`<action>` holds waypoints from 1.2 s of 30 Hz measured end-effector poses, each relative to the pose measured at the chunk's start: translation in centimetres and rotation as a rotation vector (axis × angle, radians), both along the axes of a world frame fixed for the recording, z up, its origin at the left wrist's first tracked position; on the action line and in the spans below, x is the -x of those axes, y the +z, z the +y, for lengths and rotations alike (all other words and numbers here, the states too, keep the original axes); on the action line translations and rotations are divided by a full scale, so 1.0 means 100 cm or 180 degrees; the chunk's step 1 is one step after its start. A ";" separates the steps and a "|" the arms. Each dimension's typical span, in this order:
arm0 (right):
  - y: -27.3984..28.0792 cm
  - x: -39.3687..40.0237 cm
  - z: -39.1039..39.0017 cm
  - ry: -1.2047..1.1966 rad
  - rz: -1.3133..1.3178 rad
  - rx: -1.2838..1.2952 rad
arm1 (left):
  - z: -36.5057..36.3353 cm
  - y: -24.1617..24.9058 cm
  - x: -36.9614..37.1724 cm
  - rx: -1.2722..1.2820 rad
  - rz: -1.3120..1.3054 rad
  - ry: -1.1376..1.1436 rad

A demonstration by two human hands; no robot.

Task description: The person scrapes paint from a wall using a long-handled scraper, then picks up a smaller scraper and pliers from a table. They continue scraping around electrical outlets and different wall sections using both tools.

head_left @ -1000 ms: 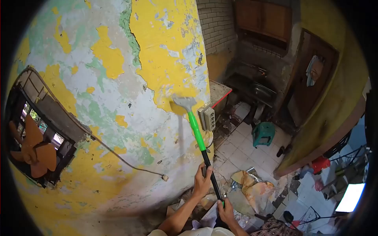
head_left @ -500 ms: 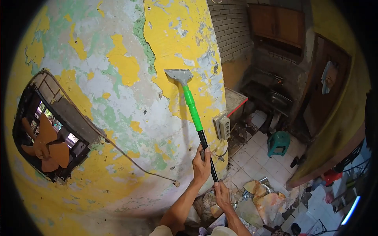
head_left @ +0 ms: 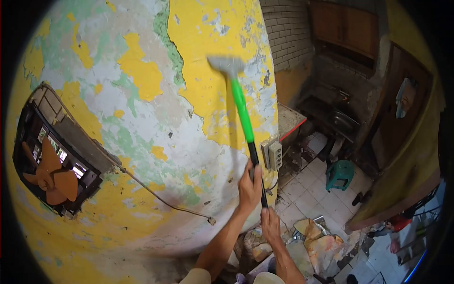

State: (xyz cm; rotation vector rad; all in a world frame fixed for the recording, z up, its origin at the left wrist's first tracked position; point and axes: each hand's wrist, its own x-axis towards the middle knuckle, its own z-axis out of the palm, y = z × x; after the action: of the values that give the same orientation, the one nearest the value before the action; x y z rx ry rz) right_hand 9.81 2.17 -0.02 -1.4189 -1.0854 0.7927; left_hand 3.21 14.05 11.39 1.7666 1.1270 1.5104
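Both my hands grip a long-handled scraper [head_left: 242,110] with a green and black handle. My left hand [head_left: 249,187] is wrapped round the black shaft, just below the green sleeve. Lower down, my right hand [head_left: 271,225] closes on the shaft near its end. The wide metal blade [head_left: 226,65], blurred by motion, is up at the yellow part of the wall. Yellow paint on this wall [head_left: 189,125] is flaking, with white, grey and green patches bare beside it. A ragged paint edge runs down left of the blade.
A brown fan [head_left: 52,177] sits in a wall opening at left, with a cable [head_left: 156,193] running from it. A socket block [head_left: 275,155] is mounted at the wall's right edge. Beyond are a green stool [head_left: 339,175], a sink [head_left: 343,120] and crumpled sheets [head_left: 319,244] on the floor.
The scraper's blade has moved up and to the right across the yellow paint. Both hands have shifted with it, the left one rightward and upward. The view has turned slightly.
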 end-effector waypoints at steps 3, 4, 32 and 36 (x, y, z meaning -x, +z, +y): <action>0.025 0.000 0.002 0.0010 0.0098 -0.0016 | 0.003 0.037 -0.002 0.0074 -0.0004 -0.0050; 0.031 -0.002 0.007 -0.0019 0.0070 -0.0027 | 0.006 0.045 -0.004 0.0113 0.0029 -0.0096; -0.045 -0.075 -0.053 -0.0090 0.0310 0.0044 | -0.034 0.002 -0.017 0.0911 0.0568 -0.0564; -0.030 -0.090 -0.031 -0.0310 0.0116 0.0075 | -0.056 -0.005 0.047 0.0473 0.1210 -0.0166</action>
State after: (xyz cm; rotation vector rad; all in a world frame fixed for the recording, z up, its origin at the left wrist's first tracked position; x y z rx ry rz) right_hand 18.84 -0.89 -3.02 -1.4603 -0.9745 0.7608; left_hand -1.53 8.43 10.86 2.0113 1.3233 1.0544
